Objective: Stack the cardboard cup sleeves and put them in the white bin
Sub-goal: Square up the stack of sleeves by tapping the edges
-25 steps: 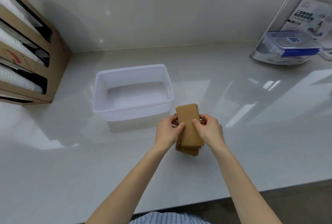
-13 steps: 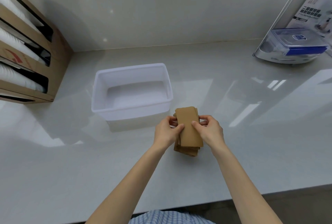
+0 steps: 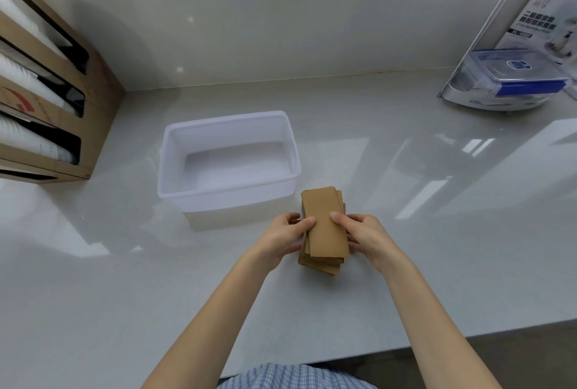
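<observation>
Unmoved, both hands clasp flat brown sleeves (image 3: 324, 229).

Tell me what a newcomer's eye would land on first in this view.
First the brown stack of cardboard sleeves near the counter's middle, pinched between the left hand and right hand, its edges not yet squared. Next the empty white bin just beyond and to the left of the stack. Then the cardboard cup dispenser against the left wall.
</observation>
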Available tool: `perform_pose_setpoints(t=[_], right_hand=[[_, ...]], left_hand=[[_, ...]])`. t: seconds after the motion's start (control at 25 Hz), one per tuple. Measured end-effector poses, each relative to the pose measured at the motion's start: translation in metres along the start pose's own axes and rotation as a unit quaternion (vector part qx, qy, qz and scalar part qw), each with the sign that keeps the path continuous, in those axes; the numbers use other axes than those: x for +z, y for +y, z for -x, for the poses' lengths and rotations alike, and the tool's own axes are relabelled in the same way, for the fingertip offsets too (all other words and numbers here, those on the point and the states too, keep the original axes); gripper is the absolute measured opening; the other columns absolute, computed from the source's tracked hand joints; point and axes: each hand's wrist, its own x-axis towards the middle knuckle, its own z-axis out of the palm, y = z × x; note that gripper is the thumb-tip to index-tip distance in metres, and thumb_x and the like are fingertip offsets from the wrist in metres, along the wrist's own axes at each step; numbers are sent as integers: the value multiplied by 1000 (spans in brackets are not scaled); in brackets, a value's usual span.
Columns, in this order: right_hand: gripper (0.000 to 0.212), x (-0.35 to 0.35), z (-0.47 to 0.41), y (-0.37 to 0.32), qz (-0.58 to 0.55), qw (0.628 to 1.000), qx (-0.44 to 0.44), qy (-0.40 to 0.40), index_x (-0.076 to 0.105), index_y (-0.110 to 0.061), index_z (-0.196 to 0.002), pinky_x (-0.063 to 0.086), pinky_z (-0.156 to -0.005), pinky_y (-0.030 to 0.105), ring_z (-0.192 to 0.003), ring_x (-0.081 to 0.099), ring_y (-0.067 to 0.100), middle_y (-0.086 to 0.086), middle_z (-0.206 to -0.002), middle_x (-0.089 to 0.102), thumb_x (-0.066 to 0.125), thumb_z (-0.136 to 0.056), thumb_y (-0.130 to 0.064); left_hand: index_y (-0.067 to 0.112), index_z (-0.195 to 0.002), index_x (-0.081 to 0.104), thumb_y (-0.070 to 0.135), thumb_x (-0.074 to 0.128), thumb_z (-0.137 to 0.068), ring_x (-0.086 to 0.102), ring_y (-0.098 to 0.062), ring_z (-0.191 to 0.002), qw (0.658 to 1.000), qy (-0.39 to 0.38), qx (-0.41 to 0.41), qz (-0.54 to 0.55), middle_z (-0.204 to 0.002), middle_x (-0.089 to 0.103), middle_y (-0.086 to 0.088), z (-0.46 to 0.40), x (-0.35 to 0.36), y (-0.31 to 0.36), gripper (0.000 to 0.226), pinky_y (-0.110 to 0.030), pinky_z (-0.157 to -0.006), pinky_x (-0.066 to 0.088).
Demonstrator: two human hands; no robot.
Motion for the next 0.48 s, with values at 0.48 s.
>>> perform_pose_setpoints(t=[0.48], right_hand=[[61,25,9,3,3,999,-21,-49,43,-2,-128,52,-89,35,-105,61,25,11,-123,58,64,-81,-34]], left_hand=[[9,-130,43,23,53,-88,50,-20,-122,996,-82,29,26,-133,52,-8,22,-33,-10,45,-42,-99,46]])
